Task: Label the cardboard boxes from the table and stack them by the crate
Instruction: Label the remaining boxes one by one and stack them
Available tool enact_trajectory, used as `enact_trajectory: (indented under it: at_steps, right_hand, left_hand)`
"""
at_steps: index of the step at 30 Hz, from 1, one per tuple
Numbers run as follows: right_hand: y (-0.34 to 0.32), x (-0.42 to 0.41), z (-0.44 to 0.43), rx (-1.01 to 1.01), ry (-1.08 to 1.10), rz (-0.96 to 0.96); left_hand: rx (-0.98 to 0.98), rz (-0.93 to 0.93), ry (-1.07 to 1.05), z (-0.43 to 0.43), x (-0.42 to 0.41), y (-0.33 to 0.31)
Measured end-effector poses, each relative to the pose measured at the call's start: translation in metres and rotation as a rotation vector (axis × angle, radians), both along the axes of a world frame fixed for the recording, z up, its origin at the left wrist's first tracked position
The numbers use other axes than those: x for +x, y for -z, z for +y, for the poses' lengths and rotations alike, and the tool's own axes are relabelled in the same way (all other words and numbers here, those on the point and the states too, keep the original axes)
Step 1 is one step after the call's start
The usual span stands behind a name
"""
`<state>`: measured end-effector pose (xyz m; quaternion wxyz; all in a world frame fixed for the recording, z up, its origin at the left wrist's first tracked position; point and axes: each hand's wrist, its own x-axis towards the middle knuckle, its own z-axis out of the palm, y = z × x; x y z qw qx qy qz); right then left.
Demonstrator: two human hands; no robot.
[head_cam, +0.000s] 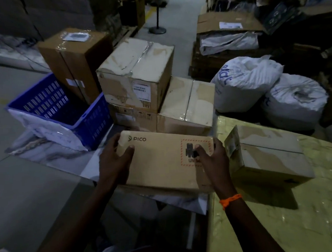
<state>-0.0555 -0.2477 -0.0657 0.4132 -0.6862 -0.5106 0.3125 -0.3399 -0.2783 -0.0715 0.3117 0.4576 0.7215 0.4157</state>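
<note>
The left hand [114,163] and right hand [212,160] each had a grip curled round one end of the PICO box [160,165], blue crate [98,118] at ten o'clock.

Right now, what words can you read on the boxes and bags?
"PICO": on the held box, by the left hand.
"UN…": in its red dashed square, rest hidden under the right hand.
Blue letters on the white sack: creased, unreadable.
Labels on the stacked boxes: too blurred.
</note>
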Motion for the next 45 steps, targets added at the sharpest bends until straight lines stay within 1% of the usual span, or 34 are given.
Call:
enact_trajectory:
  at_steps: [2, 3, 4, 6, 8, 11, 15, 19, 22, 24, 26, 31, 33, 34, 36, 38, 39, 40, 42, 43, 45]
  right_hand:
    - [0.002, -0.003, -0.013, 0.01, 0.019, 0.048]
    - [0.003, -0.004, -0.019, -0.01, 0.033, 0.105]
    - [0.001, -0.005, -0.025, -0.037, 0.047, 0.203]
    - [-0.005, -0.007, -0.033, -0.088, 0.077, 0.439]
    - [-0.009, -0.008, -0.039, -0.123, 0.089, 0.562]
    - [-0.006, -0.012, -0.048, -0.189, 0.04, 0.542]
    - [0.005, -0.008, -0.062, -0.25, -0.019, 0.567]
    - [0.016, -0.004, -0.08, -0.194, -0.02, 0.592]
    - [0.032, 0.001, -0.09, -0.159, -0.015, 0.598]
    - [0.047, 0.009, -0.094, -0.163, -0.029, 0.592]
    - [0.061, 0.015, -0.098, -0.176, -0.053, 0.559]
    - [0.082, 0.019, -0.104, -0.139, -0.044, 0.471]
    - [0.083, 0.016, -0.104, -0.137, -0.013, 0.358]
    - [0.083, 0.012, -0.104, -0.132, 0.005, 0.255]
    - [0.083, 0.003, -0.097, -0.036, -0.02, -0.054]
    - [0.087, -0.01, -0.081, 0.106, -0.152, -0.334]
    - [0.086, -0.019, -0.071, 0.118, -0.23, -0.419]
    - [0.084, -0.029, -0.06, 0.094, -0.307, -0.466]
    - [0.082, -0.05, -0.04, 0.024, -0.457, -0.568]
    - [0.084, -0.058, -0.033, 0.012, -0.52, -0.656]
    - [0.089, -0.068, -0.026, 0.025, -0.585, -0.812]
  left_hand:
    - [0.062, -0.021, -0.085, -0.014, -0.003, -0.003]
    - [0.093, -0.036, -0.136, -0.021, -0.005, -0.006]
    - [0.107, -0.068, -0.193, -0.027, -0.008, -0.01]
    - [0.122, -0.212, -0.328, -0.037, -0.012, -0.015]
    - [0.142, -0.368, -0.414, -0.045, -0.016, -0.015]
    - [0.098, -0.484, -0.433, -0.052, -0.02, -0.005]
    - [-0.021, -0.535, -0.358, -0.056, -0.022, 0.017]
    - [-0.035, -0.526, -0.219, -0.068, -0.018, 0.022]
    - [-0.075, -0.547, -0.173, -0.081, -0.021, 0.028]
    - [-0.103, -0.585, -0.147, -0.087, -0.023, 0.037]
    - [-0.127, -0.581, -0.109, -0.091, -0.019, 0.04]
    - [-0.142, -0.483, -0.05, -0.091, -0.013, 0.051]
    - [-0.15, -0.405, -0.034, -0.087, -0.014, 0.049]
    - [-0.164, -0.293, -0.01, -0.085, -0.013, 0.049]
    - [-0.13, 0.055, 0.061, -0.079, -0.008, 0.048]
    - [-0.001, 0.387, 0.173, -0.065, 0.003, 0.054]
    - [0.025, 0.512, 0.255, -0.056, 0.01, 0.058]
    - [0.019, 0.605, 0.347, -0.046, 0.016, 0.062]
    - [-0.043, 0.709, 0.527, -0.029, 0.029, 0.067]
    - [-0.06, 0.753, 0.585, -0.023, 0.034, 0.069]
    - [-0.064, 0.817, 0.631, -0.017, 0.036, 0.075]
